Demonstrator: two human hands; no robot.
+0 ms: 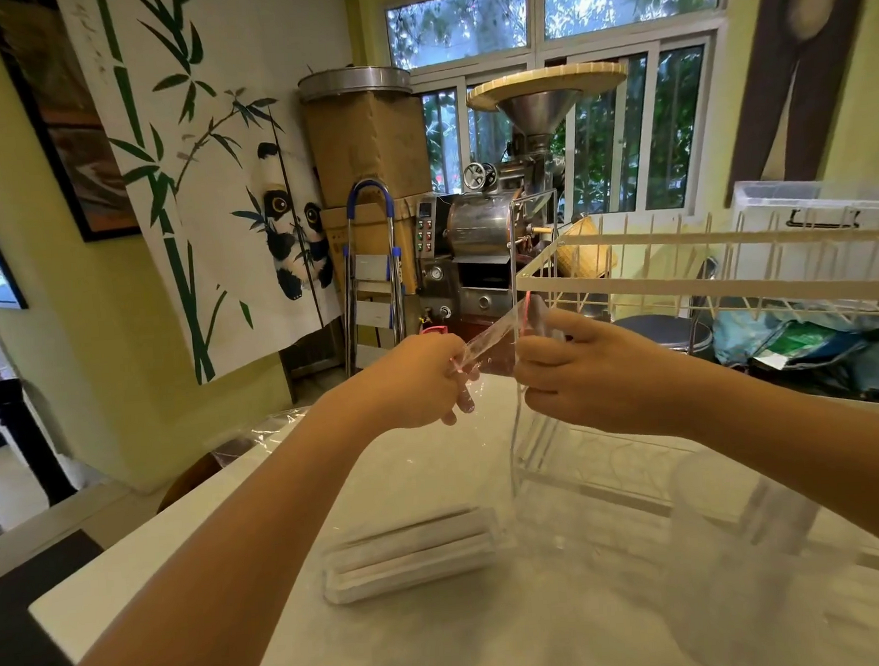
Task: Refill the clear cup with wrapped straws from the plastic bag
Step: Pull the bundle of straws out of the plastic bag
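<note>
Plastic bag (484,337) mouth stretched between left hand (420,380) and right hand (578,370), pinched by both; wrapped straws (414,550) lying crosswise on surface (446,641) below, nearer left.

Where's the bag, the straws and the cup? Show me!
plastic bag (489,336), head view, on the stretched clear film between the hands.
wrapped straws (412,553), head view, middle of the bundle on the table.
clear cup (750,561), head view, its see-through side wall.

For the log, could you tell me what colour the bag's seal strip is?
Pinkish red on the clear bag, seen in the head view.
</note>
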